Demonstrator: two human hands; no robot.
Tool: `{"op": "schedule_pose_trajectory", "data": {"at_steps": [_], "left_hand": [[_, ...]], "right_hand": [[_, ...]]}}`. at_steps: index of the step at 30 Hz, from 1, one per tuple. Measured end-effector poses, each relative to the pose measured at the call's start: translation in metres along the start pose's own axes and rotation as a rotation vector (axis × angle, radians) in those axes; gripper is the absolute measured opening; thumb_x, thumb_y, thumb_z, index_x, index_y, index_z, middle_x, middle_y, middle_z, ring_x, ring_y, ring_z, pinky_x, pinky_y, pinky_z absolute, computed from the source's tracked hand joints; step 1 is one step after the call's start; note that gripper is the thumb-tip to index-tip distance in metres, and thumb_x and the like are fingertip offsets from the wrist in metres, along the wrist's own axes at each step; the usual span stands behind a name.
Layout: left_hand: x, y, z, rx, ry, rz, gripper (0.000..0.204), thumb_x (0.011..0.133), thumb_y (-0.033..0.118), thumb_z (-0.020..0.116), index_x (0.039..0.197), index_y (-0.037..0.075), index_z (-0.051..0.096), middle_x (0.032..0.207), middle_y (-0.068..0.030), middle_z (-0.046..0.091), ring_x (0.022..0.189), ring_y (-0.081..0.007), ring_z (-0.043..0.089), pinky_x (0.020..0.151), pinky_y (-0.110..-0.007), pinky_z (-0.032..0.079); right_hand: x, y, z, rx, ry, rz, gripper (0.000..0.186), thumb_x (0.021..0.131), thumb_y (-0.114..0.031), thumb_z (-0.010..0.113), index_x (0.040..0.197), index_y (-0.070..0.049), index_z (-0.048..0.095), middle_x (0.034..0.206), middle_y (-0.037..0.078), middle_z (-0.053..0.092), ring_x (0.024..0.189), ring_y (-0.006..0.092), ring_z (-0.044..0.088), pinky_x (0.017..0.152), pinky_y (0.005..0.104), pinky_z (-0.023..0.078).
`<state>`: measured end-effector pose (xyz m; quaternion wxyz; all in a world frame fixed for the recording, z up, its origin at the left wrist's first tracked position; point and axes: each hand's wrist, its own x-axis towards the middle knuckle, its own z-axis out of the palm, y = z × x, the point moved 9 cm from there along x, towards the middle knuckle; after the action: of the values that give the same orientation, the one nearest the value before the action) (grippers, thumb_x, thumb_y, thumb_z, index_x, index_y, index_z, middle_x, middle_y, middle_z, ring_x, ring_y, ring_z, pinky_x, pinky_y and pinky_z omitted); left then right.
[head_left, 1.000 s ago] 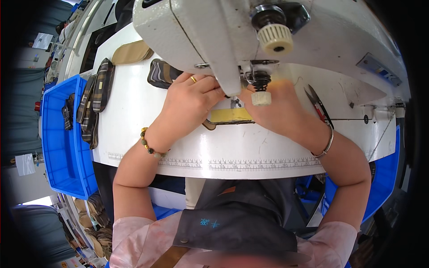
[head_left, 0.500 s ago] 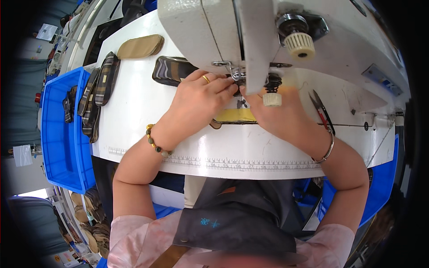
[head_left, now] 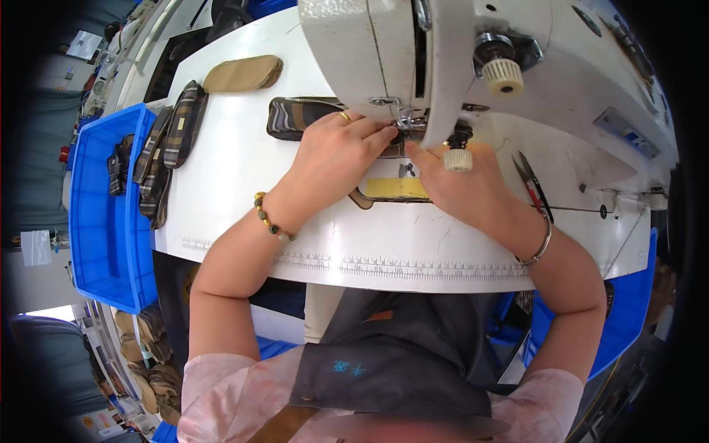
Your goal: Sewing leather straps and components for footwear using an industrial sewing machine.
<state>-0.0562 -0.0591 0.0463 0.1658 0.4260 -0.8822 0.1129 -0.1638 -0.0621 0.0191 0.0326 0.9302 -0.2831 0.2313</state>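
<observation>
Left hand: the hand (head_left: 332, 151) lies palm down left of the presser foot (head_left: 415, 123), fingers bent and close together, tips on dark fabric (head_left: 391, 150); whether it pinches or only presses cannot be told.
Right hand: the hand (head_left: 469, 177) sits right of the foot, thumb and forefinger reaching toward it; their hold cannot be told.
Striped zip pouch: it (head_left: 292, 122) lies upper centre-left, its right end passing behind the left hand.
Just changed: the lockstitch-type machine head (head_left: 358, 48) stands further right in the frame, and more of the pouch shows; table items shift slightly too, so this looks mostly like a viewpoint change. Both hands stay at the foot, suggesting little advance in the work.
Around: tan padded panels (head_left: 240, 74), upper left; plaid pouches (head_left: 185, 125) beside a blue bin (head_left: 103, 244), left; thread snips (head_left: 533, 184), right; yellow strip (head_left: 399, 187), centre.
Hidden: a cream tension knob (head_left: 458, 159) covers part of the right hand; needle tip and seam are unclear; whether fabric and pouch join cannot be told.
</observation>
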Motion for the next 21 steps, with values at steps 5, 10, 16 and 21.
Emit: {"op": "schedule_pose_trajectory", "data": {"at_steps": [5,10,16,21], "left_hand": [[-0.034,0.010,-0.026,-0.013,0.141,0.071,0.030,0.071,0.008,0.070,0.100,0.005,0.075,0.098,-0.0028,0.074,0.082,-0.0180,0.065,0.068,-0.029,0.056],[-0.085,0.044,-0.070,-0.030,0.313,0.132,0.029,0.068,0.005,0.072,0.096,0.002,0.076,0.099,-0.0093,0.075,0.079,-0.0195,0.067,0.068,-0.030,0.059],[-0.091,0.115,-0.082,-0.138,0.372,0.245,0.025,0.071,0.013,0.068,0.094,0.006,0.077,0.103,-0.0054,0.075,0.089,-0.0188,0.066,0.088,-0.036,0.056],[-0.123,0.108,-0.097,-0.076,0.358,0.185,0.020,0.078,0.026,0.084,0.097,0.023,0.075,0.104,0.0066,0.072,0.100,-0.0178,0.059,0.106,-0.048,0.042]], "right_hand": [[0.000,-0.004,-0.006,0.012,-0.014,0.035,0.011,0.078,-0.014,0.069,0.070,-0.007,0.069,0.057,0.007,0.059,0.052,0.0233,0.063,0.050,0.0368,0.049],[0.004,-0.013,0.004,0.935,-0.405,0.390,0.032,0.096,-0.027,0.065,0.079,-0.001,0.066,0.062,0.010,0.065,0.054,0.0197,0.062,0.054,0.0325,0.048],[-0.037,-0.046,0.012,1.577,-0.264,0.576,0.024,0.096,-0.009,0.068,0.118,0.002,0.066,0.096,-0.001,0.068,0.084,0.0021,0.059,0.070,0.0197,0.048],[-0.128,-0.014,-0.064,1.384,-0.079,0.720,0.025,0.095,-0.009,0.069,0.117,0.004,0.066,0.098,0.001,0.068,0.089,0.0047,0.057,0.077,0.0231,0.049]]}}
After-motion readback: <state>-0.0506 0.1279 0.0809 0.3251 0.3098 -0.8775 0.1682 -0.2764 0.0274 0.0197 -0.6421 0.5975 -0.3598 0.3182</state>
